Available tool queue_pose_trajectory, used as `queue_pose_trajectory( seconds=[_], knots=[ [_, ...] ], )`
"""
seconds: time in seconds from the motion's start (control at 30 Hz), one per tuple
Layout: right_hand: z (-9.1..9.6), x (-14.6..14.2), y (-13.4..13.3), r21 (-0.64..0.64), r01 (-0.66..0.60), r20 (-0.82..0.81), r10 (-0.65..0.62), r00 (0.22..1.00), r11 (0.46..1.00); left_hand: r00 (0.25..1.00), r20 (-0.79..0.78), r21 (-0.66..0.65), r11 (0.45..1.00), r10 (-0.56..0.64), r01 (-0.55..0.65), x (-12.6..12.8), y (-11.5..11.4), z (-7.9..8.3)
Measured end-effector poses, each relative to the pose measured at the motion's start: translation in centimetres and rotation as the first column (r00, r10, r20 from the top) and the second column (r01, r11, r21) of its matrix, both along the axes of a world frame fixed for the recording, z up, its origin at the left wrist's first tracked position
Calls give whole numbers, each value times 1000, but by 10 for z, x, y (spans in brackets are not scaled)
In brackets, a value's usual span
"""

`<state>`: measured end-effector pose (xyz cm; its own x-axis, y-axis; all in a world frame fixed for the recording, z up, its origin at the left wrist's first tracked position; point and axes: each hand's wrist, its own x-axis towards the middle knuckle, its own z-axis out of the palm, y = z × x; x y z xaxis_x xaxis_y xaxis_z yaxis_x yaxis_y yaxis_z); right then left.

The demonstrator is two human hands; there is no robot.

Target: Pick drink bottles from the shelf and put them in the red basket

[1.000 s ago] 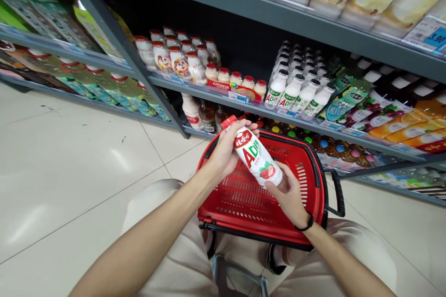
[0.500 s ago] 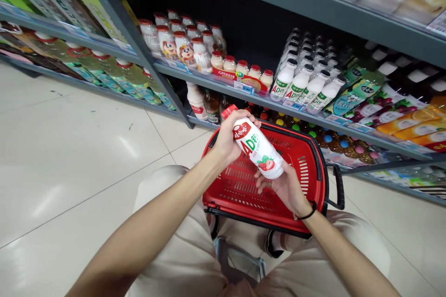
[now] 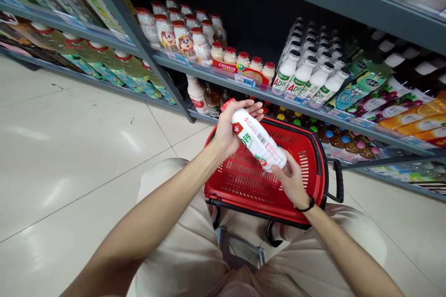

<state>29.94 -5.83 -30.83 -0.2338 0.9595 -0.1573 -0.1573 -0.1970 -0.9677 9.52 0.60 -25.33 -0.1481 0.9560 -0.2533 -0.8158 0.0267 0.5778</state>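
A white plastic bottle of milk drink [image 3: 259, 141] with a red cap lies tilted across both my hands, above a red shopping basket [image 3: 240, 189]. Around its cap end, my left hand [image 3: 228, 130] cradles the neck, its fingers stretched out past the far side. My right hand [image 3: 291, 176] grips the base, thumb on the near side and fingers partly hidden behind. The bottle's barcode and small print face up, with green lettering and part of a strawberry picture at the lower edge.
A grey shelf [image 3: 216, 70] beyond the basket carries small red-capped bottles [image 3: 183, 39], a shrink-wrapped pack of white bottles [image 3: 296, 74] and juice bottles [image 3: 406, 79]. Coloured-cap bottles [image 3: 344, 141] stand below. The basket's black handle [image 3: 337, 181] sticks out right. My knees flank the basket.
The bottle has turned about its long axis, so the barcode side shows instead of the front label. My left fingers have straightened, and my right hand has shifted around the base.
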Motion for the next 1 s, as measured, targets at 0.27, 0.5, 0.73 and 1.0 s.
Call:
queue_pose_trajectory(
  seconds=[0.27,0.5,0.73,1.0],
  knots=[
    [-1,3,1,157,-29,66,19,998,987,999,36,-25,1000,-9,9,0,0,-1],
    [8,2,3,-143,-364,-197,334,922,920,999,38,68,997,-24,21,-4,0,2],
    [11,3,0,-95,-361,-176,341,923,928,999,21,83,996,-30,28,-6,-1,2],
    [-3,5,0,82,-62,33,60,998,995,1000,-18,7,1000,0,0,-4,0,3]
  ],
)
